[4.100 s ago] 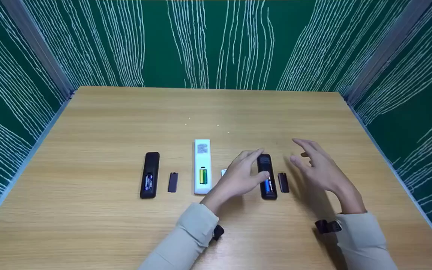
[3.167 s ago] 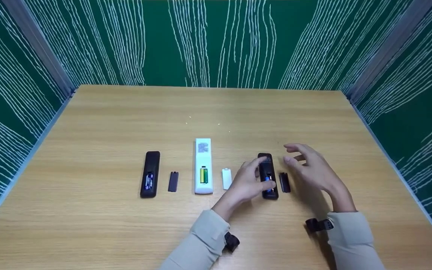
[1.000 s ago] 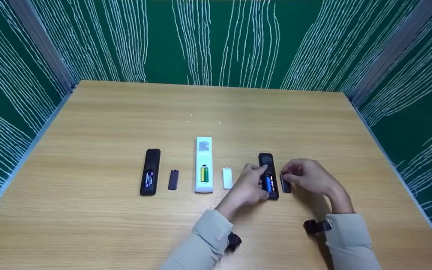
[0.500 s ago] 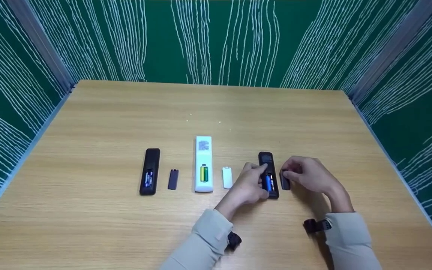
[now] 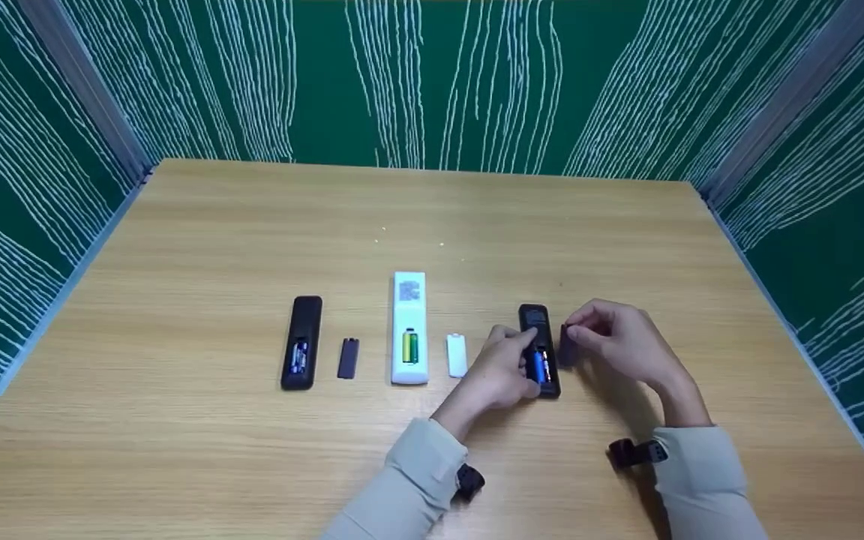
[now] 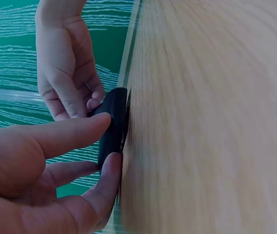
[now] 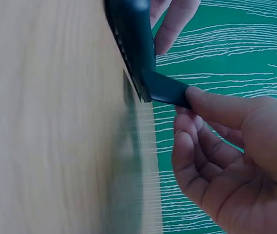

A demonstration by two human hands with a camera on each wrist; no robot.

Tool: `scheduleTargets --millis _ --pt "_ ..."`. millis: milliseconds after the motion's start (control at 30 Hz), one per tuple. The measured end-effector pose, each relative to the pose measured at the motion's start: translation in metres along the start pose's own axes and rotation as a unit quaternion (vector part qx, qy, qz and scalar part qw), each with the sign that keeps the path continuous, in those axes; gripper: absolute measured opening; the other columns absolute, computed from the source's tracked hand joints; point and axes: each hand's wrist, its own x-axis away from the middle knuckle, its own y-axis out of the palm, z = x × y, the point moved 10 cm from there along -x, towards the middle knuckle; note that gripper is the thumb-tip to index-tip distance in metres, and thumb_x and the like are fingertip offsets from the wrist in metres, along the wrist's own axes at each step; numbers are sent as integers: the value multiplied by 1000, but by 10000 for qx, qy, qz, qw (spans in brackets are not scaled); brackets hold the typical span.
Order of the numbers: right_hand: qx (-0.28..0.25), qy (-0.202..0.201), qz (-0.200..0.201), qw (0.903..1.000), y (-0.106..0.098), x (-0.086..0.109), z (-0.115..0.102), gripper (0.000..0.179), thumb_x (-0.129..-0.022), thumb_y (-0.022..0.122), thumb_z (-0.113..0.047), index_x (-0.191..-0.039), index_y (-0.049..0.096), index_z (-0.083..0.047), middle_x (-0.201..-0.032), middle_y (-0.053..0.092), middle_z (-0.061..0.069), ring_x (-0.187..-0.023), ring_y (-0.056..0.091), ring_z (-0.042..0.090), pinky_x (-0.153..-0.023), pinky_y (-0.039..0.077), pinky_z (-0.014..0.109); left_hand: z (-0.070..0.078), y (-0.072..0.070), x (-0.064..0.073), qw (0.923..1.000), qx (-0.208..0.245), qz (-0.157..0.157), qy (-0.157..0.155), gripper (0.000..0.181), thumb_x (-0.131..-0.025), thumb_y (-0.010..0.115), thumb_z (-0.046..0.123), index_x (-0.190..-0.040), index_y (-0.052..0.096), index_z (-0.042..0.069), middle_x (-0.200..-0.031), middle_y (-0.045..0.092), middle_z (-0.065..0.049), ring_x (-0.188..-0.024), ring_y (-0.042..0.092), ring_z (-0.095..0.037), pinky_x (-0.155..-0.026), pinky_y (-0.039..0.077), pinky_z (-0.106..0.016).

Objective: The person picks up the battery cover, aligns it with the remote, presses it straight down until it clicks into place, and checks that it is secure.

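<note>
The right hand's (image 5: pixel 619 341) thumb and fingers pinch a small, flat black plastic cover (image 5: pixel 568 351) by its raised far end, holding it tilted just right of a slim black plastic remote control (image 5: pixel 544 339). In the right wrist view the cover overlaps that remote's outline; whether the two touch cannot be told. The left hand (image 5: pixel 496 371) grips the same remote from its left side, index finger on its back, thumb at the near end. It lies back up, a blue cylindrical battery (image 5: pixel 540 367) showing in its uncovered compartment.

Just left of the left hand lies a small white plastic cover (image 5: pixel 457 355), then a long white plastic remote control (image 5: pixel 409 315) holding a yellow battery (image 5: pixel 406 348) and a green battery (image 5: pixel 413 348). Farther left are a small dark plastic cover (image 5: pixel 348 358) and a second black plastic remote control (image 5: pixel 303 321), its compartment also uncovered. All of these share the pale wood-grain surface (image 5: pixel 237 465), with green, white-lined walls (image 5: pixel 327 82) beyond
</note>
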Motion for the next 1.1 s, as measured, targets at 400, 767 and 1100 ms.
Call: scheduleTargets --millis 400,767,1100 --pt "-632 145 -103 9978 6 1 -9 15 -104 70 -18 -116 75 -9 -103 71 9 -92 59 23 -75 50 23 1 0 0 10000 -98 6 -2 94 -77 83 -13 -161 45 6 -141 47 -5 -111 56 -16 -94 52 -18" --pt "-956 131 -459 9943 18 0 -12 17 -103 72 -19 -116 75 -8 -103 72 10 -93 60 22 -79 50 24 0 1 -1 9999 -153 -6 2 95 -78 84 -12 -162 43 7 -142 47 -5 -112 55 -15 -98 50 -18" --pt "-1289 -57 -784 9885 26 0 -13 16 -101 73 -11 -113 73 0 -97 71 13 -85 63 16 -73 52 22 1 0 -1 9993 -376 43 74 94 -77 86 -10 -161 45 7 -143 48 -8 -116 55 -16 -104 48 -20"
